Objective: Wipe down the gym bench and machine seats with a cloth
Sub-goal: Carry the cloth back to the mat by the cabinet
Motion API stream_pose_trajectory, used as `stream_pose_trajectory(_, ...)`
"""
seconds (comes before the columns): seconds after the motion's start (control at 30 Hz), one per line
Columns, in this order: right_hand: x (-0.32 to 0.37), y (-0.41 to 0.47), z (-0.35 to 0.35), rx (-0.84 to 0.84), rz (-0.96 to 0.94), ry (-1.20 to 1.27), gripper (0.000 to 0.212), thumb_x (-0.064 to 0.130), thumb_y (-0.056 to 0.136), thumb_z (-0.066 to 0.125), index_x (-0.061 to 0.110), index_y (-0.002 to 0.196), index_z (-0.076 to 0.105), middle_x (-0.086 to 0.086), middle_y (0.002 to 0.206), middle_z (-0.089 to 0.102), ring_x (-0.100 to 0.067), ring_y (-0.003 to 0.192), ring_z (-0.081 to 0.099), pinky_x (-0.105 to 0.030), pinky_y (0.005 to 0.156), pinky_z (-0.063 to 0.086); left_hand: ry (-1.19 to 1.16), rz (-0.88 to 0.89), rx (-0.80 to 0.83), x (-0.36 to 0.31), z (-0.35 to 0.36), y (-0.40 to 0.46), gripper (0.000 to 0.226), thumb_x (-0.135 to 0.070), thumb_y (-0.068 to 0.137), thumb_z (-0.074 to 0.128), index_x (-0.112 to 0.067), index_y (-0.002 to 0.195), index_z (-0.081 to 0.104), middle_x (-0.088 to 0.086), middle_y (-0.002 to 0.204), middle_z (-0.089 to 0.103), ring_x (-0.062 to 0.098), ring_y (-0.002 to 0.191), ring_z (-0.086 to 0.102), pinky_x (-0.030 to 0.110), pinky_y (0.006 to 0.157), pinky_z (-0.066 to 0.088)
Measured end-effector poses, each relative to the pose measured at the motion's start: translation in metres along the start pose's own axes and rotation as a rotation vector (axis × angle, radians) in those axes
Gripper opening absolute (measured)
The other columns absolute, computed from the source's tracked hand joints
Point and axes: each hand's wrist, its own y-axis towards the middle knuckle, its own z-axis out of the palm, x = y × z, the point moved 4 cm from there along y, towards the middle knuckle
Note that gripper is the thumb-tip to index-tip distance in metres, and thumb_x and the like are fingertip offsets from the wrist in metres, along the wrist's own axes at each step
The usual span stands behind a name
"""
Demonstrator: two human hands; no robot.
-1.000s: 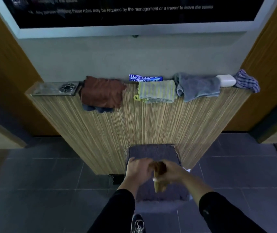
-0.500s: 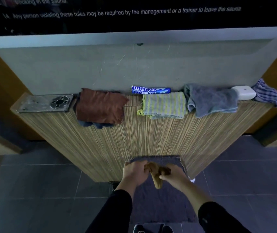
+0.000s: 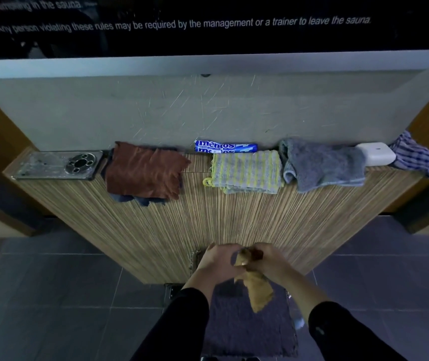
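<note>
Both hands meet low in the head view, in front of a striped wooden counter, and between them hangs a small tan cloth. The left hand has its fingers curled over the cloth's upper end, and the right hand pinches the same bunched top from the other side — the two hands touch or nearly touch there, while the loose tail of the cloth dangles below them over a dark purple mat on the grey tiled floor. Black sleeves cover both forearms. Along the counter's top edge, well apart from the hands, lies a row of things: a phone with its round camera ring facing up at the far left, then a rust-brown cloth draped over the edge with a darker blue cloth showing beneath it, a blue Mentos roll against the wall, a yellow-and-grey striped cloth just in front of the roll, a grey towel, a small white case and, at the far right, a blue checked cloth hanging off the corner. Above the counter a scratched grey wall rises to a black sign with white lettering — a line about being asked to leave the sauna.
</note>
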Motion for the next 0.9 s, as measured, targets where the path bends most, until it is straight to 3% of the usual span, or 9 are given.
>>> stream_pose_trajectory(0.1, -0.003, 0.002, -0.006, -0.046, 0.054, 0.041, 0.029, 0.003, 0.062, 0.082, 0.021, 0.072, 0.061, 0.008, 0.064, 0.059, -0.004, 0.063, 0.054, -0.017, 0.055, 0.044, -0.053, -0.018, -0.021, -0.001, -0.001, 0.004, 0.025, -0.032, 0.078, 0.075, -0.021, 0.099, 0.068, -0.002, 0.096, 0.069, 0.019, 0.093, 0.064, 0.027, 0.076, 0.048)
stream_pose_trajectory(0.2, -0.008, 0.000, -0.005, 0.017, 0.072, -0.015, 0.020, 0.003, 0.064, 0.073, 0.019, 0.067, 0.062, 0.011, 0.059, 0.060, -0.007, 0.062, 0.057, -0.018, 0.056, 0.045, -0.107, -0.007, -0.053, -0.002, -0.002, 0.007, 0.011, -0.028, 0.078, 0.069, -0.019, 0.081, 0.063, 0.001, 0.083, 0.069, 0.021, 0.080, 0.066, 0.033, 0.070, 0.053)
stream_pose_trajectory(0.27, -0.011, -0.003, 0.000, 0.085, 0.042, -0.111, 0.019, 0.012, 0.064, 0.075, 0.020, 0.079, 0.066, 0.011, 0.071, 0.061, -0.010, 0.072, 0.059, -0.024, 0.066, 0.048, -0.114, -0.006, -0.060, -0.005, -0.005, 0.008, 0.013, -0.029, 0.079, 0.066, -0.019, 0.075, 0.059, 0.001, 0.079, 0.067, 0.020, 0.076, 0.063, 0.037, 0.070, 0.053)
stream_pose_trajectory(0.37, -0.022, -0.005, 0.002, -0.009, 0.027, -0.246, 0.031, 0.026, 0.068, 0.078, 0.024, 0.096, 0.065, 0.018, 0.078, 0.054, -0.006, 0.083, 0.055, -0.027, 0.078, 0.045, -0.114, -0.016, -0.056, -0.003, -0.006, 0.009, 0.027, -0.029, 0.081, 0.067, -0.023, 0.066, 0.045, 0.005, 0.076, 0.061, 0.021, 0.073, 0.058, 0.037, 0.072, 0.052)
stream_pose_trajectory(0.47, -0.026, -0.004, 0.008, -0.052, 0.009, -0.244, 0.024, 0.022, 0.084, 0.065, 0.018, 0.108, 0.062, 0.018, 0.082, 0.052, -0.006, 0.086, 0.050, -0.023, 0.075, 0.040, -0.141, -0.015, -0.090, 0.000, -0.009, 0.006, 0.018, -0.028, 0.079, 0.065, -0.026, 0.081, 0.048, 0.001, 0.082, 0.064, 0.022, 0.080, 0.062, 0.040, 0.074, 0.054)
stream_pose_trajectory(0.53, -0.028, -0.004, 0.010, -0.079, -0.013, -0.279, 0.024, 0.024, 0.090, 0.057, 0.018, 0.113, 0.061, 0.010, 0.090, 0.054, -0.007, 0.089, 0.050, -0.022, 0.074, 0.038, -0.099, -0.029, -0.096, 0.000, -0.013, 0.003, 0.017, -0.029, 0.082, 0.063, -0.035, 0.096, 0.055, -0.010, 0.098, 0.068, 0.015, 0.092, 0.063, 0.030, 0.086, 0.050)
stream_pose_trajectory(0.63, -0.030, -0.004, 0.009, -0.082, -0.015, -0.318, 0.015, 0.027, 0.093, 0.053, 0.020, 0.101, 0.063, 0.006, 0.087, 0.057, -0.010, 0.083, 0.053, -0.028, 0.074, 0.042, 0.084, -0.045, -0.111, 0.001, -0.017, 0.000, 0.019, -0.033, 0.086, 0.060, -0.032, 0.103, 0.068, -0.012, 0.107, 0.070, 0.011, 0.100, 0.063, 0.028, 0.103, 0.033)
stream_pose_trajectory(0.73, -0.040, -0.007, 0.011, -0.013, -0.024, -0.383, 0.017, 0.028, 0.090, 0.058, 0.031, 0.074, 0.052, 0.008, 0.079, 0.053, -0.007, 0.074, 0.051, -0.026, 0.070, 0.039, 0.135, -0.086, -0.148, 0.004, -0.016, -0.002, 0.017, -0.034, 0.085, 0.059, -0.032, 0.097, 0.072, -0.013, 0.101, 0.072, 0.010, 0.095, 0.064, 0.030, 0.106, 0.031)
stream_pose_trajectory(0.9, -0.062, -0.010, 0.004, -0.015, 0.021, -0.421, 0.020, 0.019, 0.088, 0.059, 0.034, 0.078, 0.051, 0.007, 0.085, 0.057, -0.010, 0.084, 0.056, -0.025, 0.071, 0.041, 0.137, -0.133, -0.172, 0.010, -0.015, -0.004, 0.022, -0.024, 0.086, 0.058, -0.032, 0.101, 0.072, -0.014, 0.107, 0.071, 0.011, 0.101, 0.063, 0.028, 0.102, 0.035)
